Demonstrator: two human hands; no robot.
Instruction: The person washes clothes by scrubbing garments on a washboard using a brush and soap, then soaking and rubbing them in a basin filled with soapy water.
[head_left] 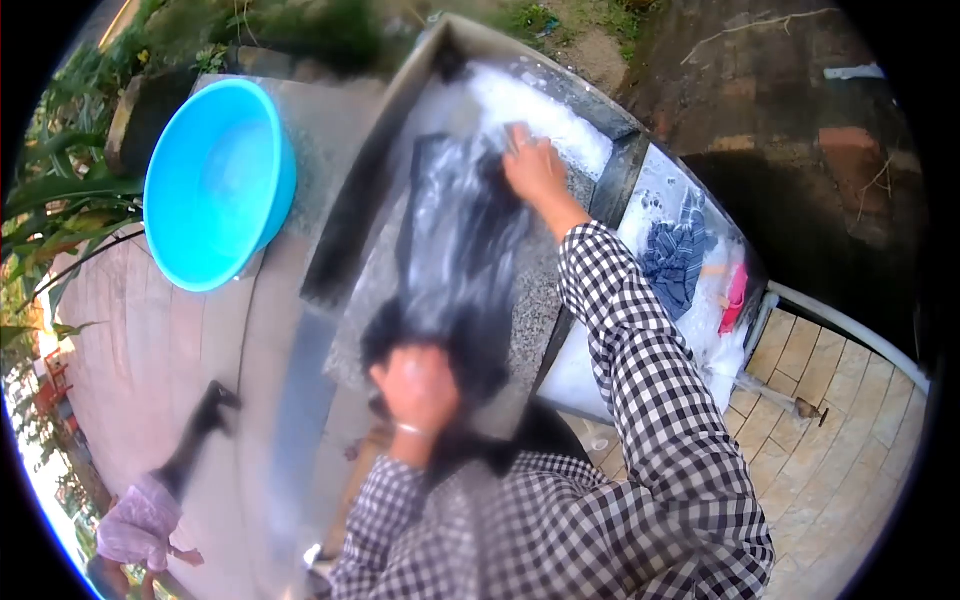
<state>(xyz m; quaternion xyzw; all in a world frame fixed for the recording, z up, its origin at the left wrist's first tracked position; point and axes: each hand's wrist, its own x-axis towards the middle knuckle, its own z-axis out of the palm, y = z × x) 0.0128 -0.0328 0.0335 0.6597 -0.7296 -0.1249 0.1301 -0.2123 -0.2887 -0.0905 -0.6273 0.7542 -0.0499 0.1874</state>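
A dark, wet, soapy cloth lies stretched along the grey stone slab of a wash basin. My left hand is closed on the bunched near end of the cloth and is blurred by motion. Farther up, my right hand grips the cloth's right edge near its far end, beside white suds. Both forearms are in black-and-white checked sleeves.
A bright blue tub stands left of the basin. The sudsy right compartment holds a blue striped cloth and a pink item. A tap is at the lower right. Another person is at the lower left.
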